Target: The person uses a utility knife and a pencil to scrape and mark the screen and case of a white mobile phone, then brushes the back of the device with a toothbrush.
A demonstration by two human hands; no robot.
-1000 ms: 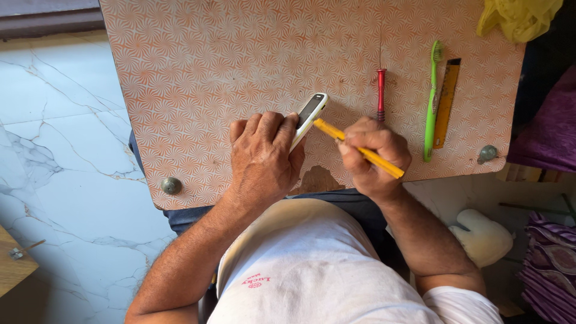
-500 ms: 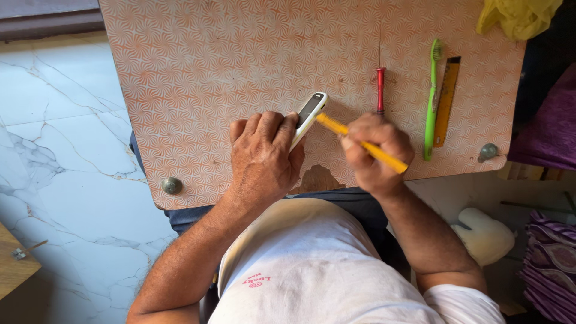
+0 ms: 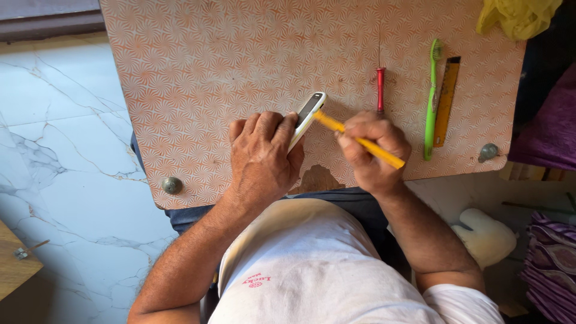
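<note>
My left hand (image 3: 264,159) is closed around a small white phone (image 3: 307,117), holding it tilted on edge against the counter (image 3: 198,78), while my right hand (image 3: 372,150) is wrapped tight on a yellow tool (image 3: 360,141) whose tip meets the phone's side. I judge it best to keep the phone pinned firm and work the tip gently along the seam. A red screwdriver (image 3: 380,90), green toothbrush (image 3: 431,99) and ruler (image 3: 447,102) lie just beyond my right hand.

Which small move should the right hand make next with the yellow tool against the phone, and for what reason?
Probably ease the yellow tool a little further along the side of the phone. Its tip already meets the phone's edge, the left hand grips the phone on edge on the table, and the right hand holds the tool at a low angle.
</note>
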